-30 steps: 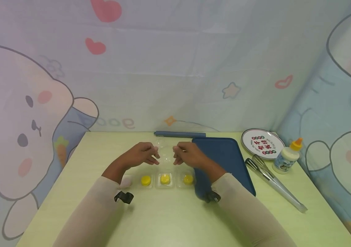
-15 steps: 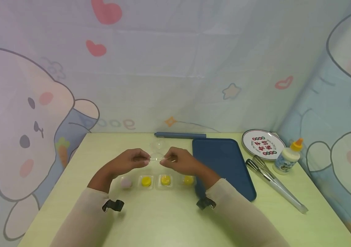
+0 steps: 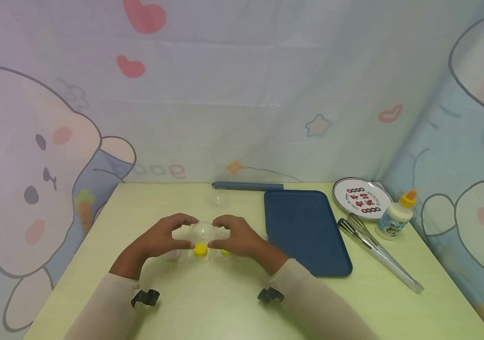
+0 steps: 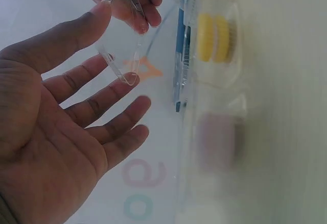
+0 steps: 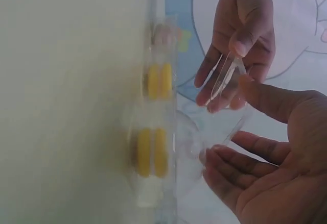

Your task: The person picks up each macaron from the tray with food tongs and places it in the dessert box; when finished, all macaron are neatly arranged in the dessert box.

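Note:
Both hands hold a clear plastic domed lid (image 3: 203, 231) by opposite sides. My left hand (image 3: 163, 234) pinches its left edge between thumb and fingers; my right hand (image 3: 240, 237) does likewise on the right. In the head view, the lid overlaps the back of a yellow macaron (image 3: 201, 250) in a clear tray. Another yellow macaron (image 5: 152, 152) in its own clear tray is partly behind the right hand in the head view. At the row's left end is a pale pink macaron (image 4: 219, 142). The wrist views show the lid apart from the trays, the left palm facing its camera.
A second clear domed lid (image 3: 218, 198) lies farther back. To the right are a dark blue tray (image 3: 306, 231), a plate with red writing (image 3: 363, 211), metal tongs (image 3: 380, 255) and a yellow-capped bottle (image 3: 395, 218). A blue-grey rod (image 3: 248, 186) lies along the back edge.
First the hands were apart on either side of the lid. They took hold of it and lifted it, then brought it left and nearer, over the row of macarons.

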`<action>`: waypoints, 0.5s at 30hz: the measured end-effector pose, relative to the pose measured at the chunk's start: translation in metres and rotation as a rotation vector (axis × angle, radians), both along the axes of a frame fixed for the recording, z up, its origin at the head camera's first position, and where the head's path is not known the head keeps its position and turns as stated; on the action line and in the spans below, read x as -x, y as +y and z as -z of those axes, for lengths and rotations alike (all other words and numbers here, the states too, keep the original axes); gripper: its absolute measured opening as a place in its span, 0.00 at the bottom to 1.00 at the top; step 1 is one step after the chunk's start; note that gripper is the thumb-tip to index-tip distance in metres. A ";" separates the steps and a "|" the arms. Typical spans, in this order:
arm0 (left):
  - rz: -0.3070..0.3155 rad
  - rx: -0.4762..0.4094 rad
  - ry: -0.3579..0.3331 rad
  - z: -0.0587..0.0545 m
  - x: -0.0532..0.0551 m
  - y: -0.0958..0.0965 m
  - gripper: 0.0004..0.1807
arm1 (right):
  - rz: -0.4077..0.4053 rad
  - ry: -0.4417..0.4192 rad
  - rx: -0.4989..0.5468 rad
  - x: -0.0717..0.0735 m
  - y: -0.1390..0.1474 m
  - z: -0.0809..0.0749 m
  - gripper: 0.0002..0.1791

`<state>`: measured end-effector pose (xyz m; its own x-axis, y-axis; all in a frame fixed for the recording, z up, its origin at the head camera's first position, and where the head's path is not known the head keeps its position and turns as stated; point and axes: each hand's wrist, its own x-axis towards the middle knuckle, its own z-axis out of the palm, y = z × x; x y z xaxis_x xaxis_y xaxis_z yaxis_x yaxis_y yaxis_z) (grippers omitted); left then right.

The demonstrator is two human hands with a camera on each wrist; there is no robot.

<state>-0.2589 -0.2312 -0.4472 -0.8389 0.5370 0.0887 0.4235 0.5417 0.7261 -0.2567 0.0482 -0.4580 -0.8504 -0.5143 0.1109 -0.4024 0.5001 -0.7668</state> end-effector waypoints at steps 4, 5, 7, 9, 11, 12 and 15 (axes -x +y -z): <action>-0.032 0.025 -0.005 0.007 -0.003 -0.004 0.34 | 0.050 0.004 -0.060 -0.006 -0.010 0.005 0.33; -0.035 0.032 -0.007 0.009 -0.004 -0.005 0.35 | 0.058 0.006 -0.073 -0.007 -0.013 0.006 0.33; -0.037 0.039 -0.007 0.012 -0.005 -0.007 0.35 | 0.068 0.024 -0.102 -0.009 -0.018 0.009 0.33; -0.030 0.043 0.005 0.015 -0.006 -0.009 0.35 | 0.073 0.056 -0.140 -0.011 -0.022 0.012 0.33; -0.027 0.050 0.015 0.018 -0.006 -0.009 0.34 | 0.080 0.097 -0.174 -0.010 -0.025 0.016 0.32; -0.025 0.052 0.016 0.019 -0.007 -0.009 0.34 | 0.081 0.114 -0.187 -0.010 -0.027 0.017 0.32; -0.032 0.062 0.011 0.022 -0.007 -0.008 0.34 | 0.089 0.132 -0.228 -0.009 -0.029 0.021 0.32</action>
